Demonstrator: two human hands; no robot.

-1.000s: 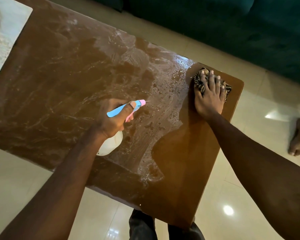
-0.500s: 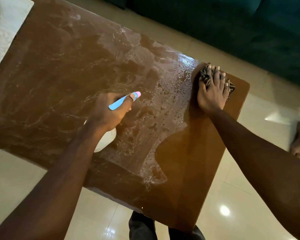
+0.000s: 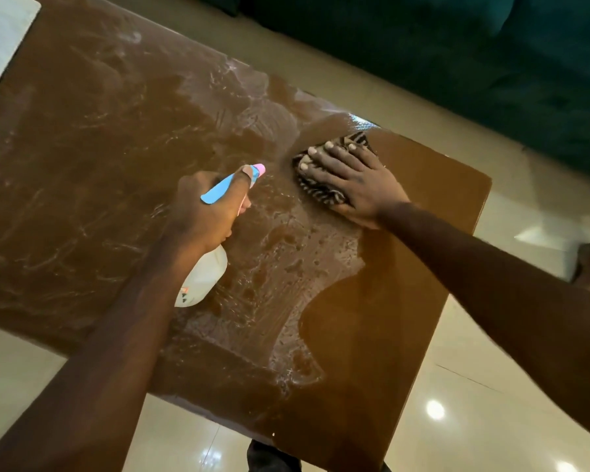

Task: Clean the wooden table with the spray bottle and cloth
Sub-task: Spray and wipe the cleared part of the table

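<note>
Left hand (image 3: 203, 216) around spray bottle (image 3: 205, 275), right hand (image 3: 358, 180) flat on cloth (image 3: 317, 191); streaky wet table (image 3: 82, 148), tiles (image 3: 464, 379).

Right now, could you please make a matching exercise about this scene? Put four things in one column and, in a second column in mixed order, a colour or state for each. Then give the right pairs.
Things
1. spray bottle
2. cloth
3. table
4. sofa

Colour or state
A. dark green, beyond the table
B. striped dark and light, pressed flat by the right hand
C. brown, partly covered with foamy streaks
D. white body, blue and pink head, gripped by the left hand

Pairs: 1-D, 2-B, 3-C, 4-A
</note>
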